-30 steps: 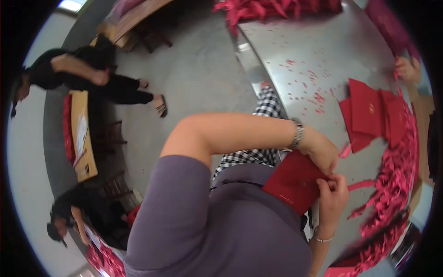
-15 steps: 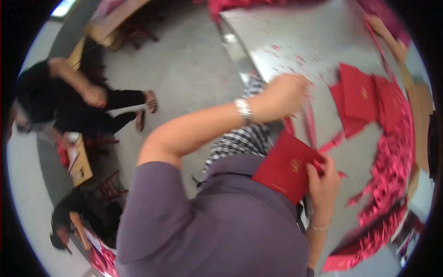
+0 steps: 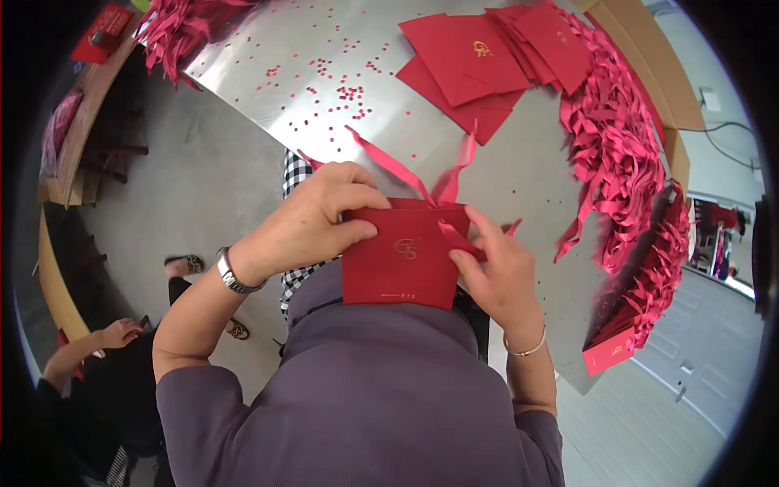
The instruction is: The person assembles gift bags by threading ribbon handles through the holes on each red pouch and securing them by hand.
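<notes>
A flat red paper bag with a gold emblem is held upright against my front at the table's near edge. My left hand is closed on its upper left edge, thumb in front and fingers behind. My right hand pinches the upper right edge, beside a short red ribbon end on the front. From the bag's top, a pinkish-red ribbon spreads in two ends over the metal table. Beyond it lies a pile of similar red bags.
Small red paper dots are scattered over the table. On the right are a heap of red ribbons and a row of ribboned bags. More ribbons hang over the far left corner. A person in black is at lower left.
My left hand has come down from above the table's edge onto the bag's top. The bag has turned from slanted to nearly straight, and my view has swung round.
</notes>
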A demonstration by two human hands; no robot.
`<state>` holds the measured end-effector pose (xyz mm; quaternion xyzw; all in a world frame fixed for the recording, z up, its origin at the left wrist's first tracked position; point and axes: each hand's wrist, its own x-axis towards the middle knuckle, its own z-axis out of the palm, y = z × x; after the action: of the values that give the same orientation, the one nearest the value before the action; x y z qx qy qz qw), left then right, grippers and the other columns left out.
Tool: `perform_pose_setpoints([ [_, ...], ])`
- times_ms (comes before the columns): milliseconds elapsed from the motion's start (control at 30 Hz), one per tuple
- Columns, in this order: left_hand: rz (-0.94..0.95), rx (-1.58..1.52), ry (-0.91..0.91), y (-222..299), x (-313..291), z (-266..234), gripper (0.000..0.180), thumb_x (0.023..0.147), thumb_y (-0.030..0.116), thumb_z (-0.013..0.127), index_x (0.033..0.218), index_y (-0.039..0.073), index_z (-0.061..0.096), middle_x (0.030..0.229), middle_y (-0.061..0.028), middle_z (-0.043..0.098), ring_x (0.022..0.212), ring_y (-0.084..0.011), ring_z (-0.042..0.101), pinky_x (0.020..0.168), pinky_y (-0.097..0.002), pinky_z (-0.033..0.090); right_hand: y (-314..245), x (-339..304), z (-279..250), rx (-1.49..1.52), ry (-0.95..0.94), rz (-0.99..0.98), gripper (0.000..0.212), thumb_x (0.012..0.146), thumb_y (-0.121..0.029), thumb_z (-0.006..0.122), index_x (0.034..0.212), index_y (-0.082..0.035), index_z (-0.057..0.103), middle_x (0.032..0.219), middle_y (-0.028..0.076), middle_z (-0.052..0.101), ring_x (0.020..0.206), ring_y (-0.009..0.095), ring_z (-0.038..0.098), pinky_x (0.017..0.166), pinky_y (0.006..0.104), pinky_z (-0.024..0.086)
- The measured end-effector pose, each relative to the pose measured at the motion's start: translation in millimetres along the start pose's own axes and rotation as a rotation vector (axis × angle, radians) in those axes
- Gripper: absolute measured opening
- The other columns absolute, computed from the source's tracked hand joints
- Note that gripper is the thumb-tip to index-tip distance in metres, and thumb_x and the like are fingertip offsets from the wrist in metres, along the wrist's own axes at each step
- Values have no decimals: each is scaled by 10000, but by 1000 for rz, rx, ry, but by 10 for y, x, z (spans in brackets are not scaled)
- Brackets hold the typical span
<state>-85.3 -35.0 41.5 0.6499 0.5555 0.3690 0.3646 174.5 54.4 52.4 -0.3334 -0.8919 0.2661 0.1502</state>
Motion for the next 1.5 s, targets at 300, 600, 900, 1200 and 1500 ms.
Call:
perform_pose_setpoints([
  [300,-524,-188,121,123,257,60,123,794,60,693,859,-29,638,777,-93,643,723,-173,624,669,-308,509,216,-761,-613,782,130,279,414,709,43,731,1114,35,644,740,74,664,639,144,608,577,257,474],
  [600,-496,-234,18,120,376,196,170,807,81,656,921,-44,673,847,-159,674,768,-230,664,706,-331,524,-292,-335,-549,556,-189,-63,441,654,-1,776,1078,28,662,843,99,711,655,210,675,573,297,505],
  [900,-381,-253,-57,-20,300,177,151,800,58,667,910,-45,657,862,-161,662,771,-250,653,712,-337,518,-229,86,385,287,183,17,119,847,-81,702,873,-38,594,752,99,652,600,261,632,529,335,493],
  [1200,-271,-247,-25,-54,231,188,119,804,49,668,877,-31,619,872,-128,608,773,-255,602,717,-343,490,-265,162,591,121,226,79,146,874,-126,688,876,-35,574,770,103,647,604,264,625,534,346,490],
  [1500,-283,-223,14,-73,226,236,148,800,75,656,888,-42,637,908,-184,616,792,-317,617,725,-383,496,-256,215,553,81,277,-63,111,838,-67,689,919,-20,628,781,98,626,677,246,606,596,338,491],
])
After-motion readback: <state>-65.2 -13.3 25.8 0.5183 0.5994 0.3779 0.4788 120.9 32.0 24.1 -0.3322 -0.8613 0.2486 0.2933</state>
